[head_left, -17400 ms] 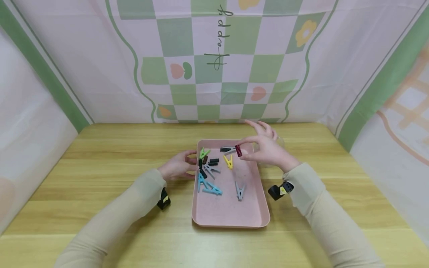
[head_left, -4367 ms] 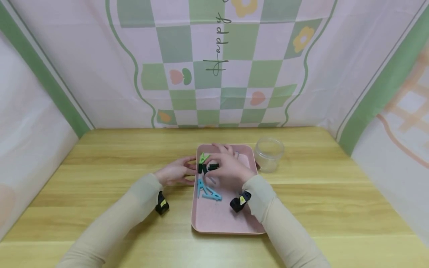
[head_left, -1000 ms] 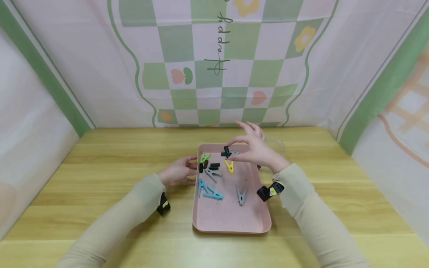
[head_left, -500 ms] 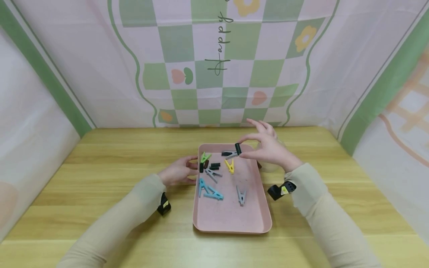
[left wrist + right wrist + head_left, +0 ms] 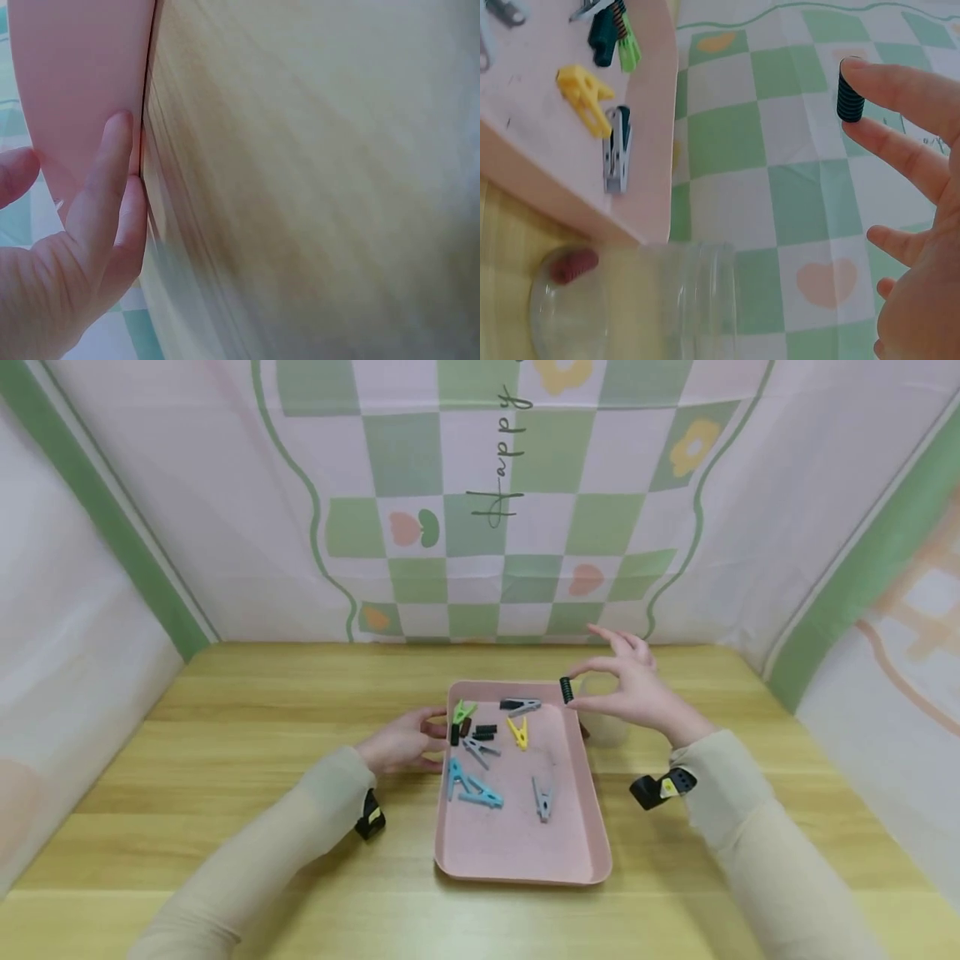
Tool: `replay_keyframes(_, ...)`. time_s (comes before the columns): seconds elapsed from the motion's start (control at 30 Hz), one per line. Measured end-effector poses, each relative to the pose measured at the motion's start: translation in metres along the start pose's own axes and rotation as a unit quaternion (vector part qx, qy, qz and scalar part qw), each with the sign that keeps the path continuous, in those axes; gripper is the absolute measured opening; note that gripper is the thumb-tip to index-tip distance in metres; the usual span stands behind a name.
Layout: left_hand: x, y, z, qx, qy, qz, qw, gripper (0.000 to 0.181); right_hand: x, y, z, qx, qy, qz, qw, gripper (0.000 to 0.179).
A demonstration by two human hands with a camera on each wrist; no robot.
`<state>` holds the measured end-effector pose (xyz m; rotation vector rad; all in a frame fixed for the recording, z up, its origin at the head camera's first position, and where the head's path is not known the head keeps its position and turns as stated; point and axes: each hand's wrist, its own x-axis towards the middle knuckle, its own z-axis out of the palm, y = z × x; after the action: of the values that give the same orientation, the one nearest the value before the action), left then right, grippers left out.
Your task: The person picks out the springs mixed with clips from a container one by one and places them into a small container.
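My right hand (image 5: pixel 637 693) pinches a dark green coil spring (image 5: pixel 566 690) between thumb and fingertip, above the far right rim of the pink tray (image 5: pixel 525 860). A clear jar (image 5: pixel 697 300) stands below that hand, beside the tray; a dark red spring (image 5: pixel 574 266) shows inside it. My left hand (image 5: pixel 403 742) rests with its fingers against the tray's left outer wall. In the tray lie several dark springs (image 5: pixel 486 728), a yellow clothespin (image 5: pixel 519 732), a green clothespin (image 5: pixel 463 712), blue clothespins (image 5: pixel 482 793) and grey clothespins (image 5: pixel 542 799).
A wooden table (image 5: pixel 262 710) lies under everything. Behind it hangs a patterned cloth (image 5: pixel 480 527) with checks and flowers. Black wrist cameras (image 5: pixel 663 787) are strapped to both wrists.
Earlier my right hand held a dark red spring, then reached among the springs at the tray's left. It has since carried the dark green spring rightward to the jar. My left hand stays put.
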<state>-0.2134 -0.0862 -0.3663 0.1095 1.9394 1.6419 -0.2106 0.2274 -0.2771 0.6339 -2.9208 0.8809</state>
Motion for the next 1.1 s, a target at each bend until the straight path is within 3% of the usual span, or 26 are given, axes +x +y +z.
replay_keyframes(1.1,0.001,-0.001,0.000,-0.009,-0.008,0.000,0.9999,0.064,-0.009,0.056,-0.013,-0.021,0.022,0.063,0.9976,0.040)
